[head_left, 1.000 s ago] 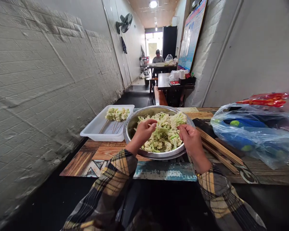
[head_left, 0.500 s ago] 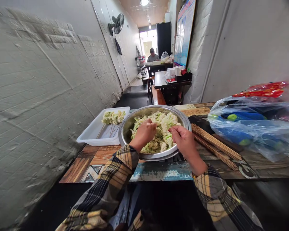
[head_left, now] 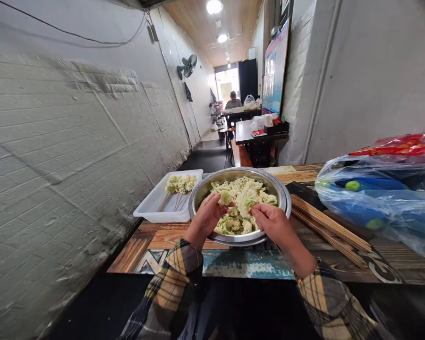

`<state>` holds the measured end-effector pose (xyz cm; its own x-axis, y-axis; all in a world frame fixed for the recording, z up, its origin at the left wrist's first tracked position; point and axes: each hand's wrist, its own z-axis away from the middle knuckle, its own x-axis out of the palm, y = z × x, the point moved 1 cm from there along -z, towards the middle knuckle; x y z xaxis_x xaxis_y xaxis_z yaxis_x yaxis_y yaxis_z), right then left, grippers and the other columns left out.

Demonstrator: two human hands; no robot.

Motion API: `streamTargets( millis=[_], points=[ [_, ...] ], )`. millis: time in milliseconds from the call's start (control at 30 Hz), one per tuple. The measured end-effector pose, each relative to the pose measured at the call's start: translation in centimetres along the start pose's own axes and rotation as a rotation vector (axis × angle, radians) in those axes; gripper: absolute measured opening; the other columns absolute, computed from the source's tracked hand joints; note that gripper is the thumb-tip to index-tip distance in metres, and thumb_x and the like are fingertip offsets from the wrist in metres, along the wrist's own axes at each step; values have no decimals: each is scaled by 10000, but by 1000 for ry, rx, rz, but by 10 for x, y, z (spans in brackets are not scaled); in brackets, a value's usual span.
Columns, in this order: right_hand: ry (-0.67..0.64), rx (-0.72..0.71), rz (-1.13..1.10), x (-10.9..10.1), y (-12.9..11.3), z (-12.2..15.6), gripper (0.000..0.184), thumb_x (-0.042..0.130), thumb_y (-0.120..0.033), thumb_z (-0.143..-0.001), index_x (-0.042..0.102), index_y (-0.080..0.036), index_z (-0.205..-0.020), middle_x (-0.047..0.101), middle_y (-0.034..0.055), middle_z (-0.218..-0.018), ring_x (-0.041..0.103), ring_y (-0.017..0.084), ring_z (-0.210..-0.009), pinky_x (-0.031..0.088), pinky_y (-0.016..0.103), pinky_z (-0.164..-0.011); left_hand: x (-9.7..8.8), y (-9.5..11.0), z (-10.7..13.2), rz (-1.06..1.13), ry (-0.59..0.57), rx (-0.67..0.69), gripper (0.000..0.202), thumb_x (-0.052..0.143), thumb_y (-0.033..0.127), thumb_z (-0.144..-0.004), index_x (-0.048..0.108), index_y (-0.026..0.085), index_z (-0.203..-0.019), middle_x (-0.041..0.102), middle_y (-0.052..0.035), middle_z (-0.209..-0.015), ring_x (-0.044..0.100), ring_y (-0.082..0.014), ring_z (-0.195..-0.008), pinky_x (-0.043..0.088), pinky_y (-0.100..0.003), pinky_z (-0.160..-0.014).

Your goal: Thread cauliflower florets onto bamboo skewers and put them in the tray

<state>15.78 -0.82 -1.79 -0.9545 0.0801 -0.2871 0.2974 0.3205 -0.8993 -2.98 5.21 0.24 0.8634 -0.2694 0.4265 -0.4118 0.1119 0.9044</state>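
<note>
A wide steel bowl [head_left: 195, 204] full of cut cauliflower [head_left: 233, 224] stands before me on the table. Over its left half, my left hand [head_left: 208, 215] has a small pale-green floret [head_left: 225, 198] between thumb and fingers. Thumb and forefinger of my right hand [head_left: 272, 222] are pinched together at the base of a larger cauliflower piece [head_left: 247, 200], above the bowl's right side. A thin stick shows faintly below that palm, so the piece appears to be on a skewer; its upper part is hidden.
Left of the bowl, a white plastic tray [head_left: 145, 210] holds several skewers of cauliflower [head_left: 180, 184]. Loose bamboo skewers [head_left: 329, 229] lie to the right, beside a clear plastic bag [head_left: 371, 203] with blue contents. Farther back are another table [head_left: 243, 132] and a seated person [head_left: 233, 101].
My left hand has turned and lifted a little, showing a floret in its fingers. My right hand keeps its pinch by the larger piece. The whole view has shifted.
</note>
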Motion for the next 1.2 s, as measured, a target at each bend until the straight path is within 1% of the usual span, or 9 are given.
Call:
streamTargets(
  millis=[200,333,400,533,667,833,1033,1133,1200],
  points=[
    [-45,-43,78,12,-9,20,326,436,-385,-915,557,-196,-677,486,-46,-477,477,122,-498,357,229,-532,-10,-1,9,-4,15,76,253,775,266,-669,564,157,-757,626,4,-753,669,-154,-765,527,-269,-727],
    [-74,-51,123,14,-13,26,338,426,-384,-922,546,-199,-665,482,-48,-475,473,121,-487,356,230,-524,-9,-5,15,-31,85,121,414,812,221,-596,634,169,-966,654,-16,-880,653,-151,-798,496,-299,-797],
    [-101,-58,152,13,-14,27,337,422,-374,-924,541,-199,-662,486,-47,-484,473,120,-486,360,230,-527,-8,-8,15,-56,120,131,464,813,220,-584,654,156,-1015,663,-41,-941,635,-143,-811,480,-286,-797],
    [-155,-89,239,16,-16,27,308,425,-355,-922,578,-193,-709,497,-47,-498,487,120,-492,363,233,-541,-7,-9,17,-39,170,168,370,813,241,-585,654,147,-905,651,-15,-865,610,-110,-736,470,-247,-726],
    [-144,-89,318,21,-15,26,330,426,-357,-920,560,-193,-666,490,-43,-486,497,124,-505,353,237,-543,-2,-3,23,70,120,145,368,823,273,-585,582,163,-841,611,20,-804,652,-134,-737,497,-260,-712],
    [-108,-58,325,23,-17,25,327,428,-367,-919,578,-194,-687,493,-41,-484,495,128,-496,363,240,-547,-3,2,28,84,57,94,362,787,318,-651,577,169,-906,588,18,-821,641,-122,-675,492,-233,-585],
    [-91,-43,314,23,-18,26,300,440,-363,-913,610,-192,-736,487,-45,-465,482,131,-466,376,242,-537,-7,0,29,131,22,130,369,784,261,-660,611,170,-973,606,10,-782,645,-133,-721,520,-270,-691],
    [-101,-59,303,23,-17,27,305,436,-366,-918,616,-189,-747,492,-43,-473,483,130,-467,381,239,-533,-9,-1,29,142,26,158,369,778,236,-668,633,166,-1000,580,19,-728,634,-133,-713,529,-285,-695],
    [-110,-72,297,22,-17,28,312,434,-364,-921,614,-188,-738,499,-40,-483,490,128,-475,386,238,-539,-10,-2,29,154,33,174,376,763,238,-687,640,168,-1035,598,5,-772,636,-134,-726,532,-287,-699]
  ],
)
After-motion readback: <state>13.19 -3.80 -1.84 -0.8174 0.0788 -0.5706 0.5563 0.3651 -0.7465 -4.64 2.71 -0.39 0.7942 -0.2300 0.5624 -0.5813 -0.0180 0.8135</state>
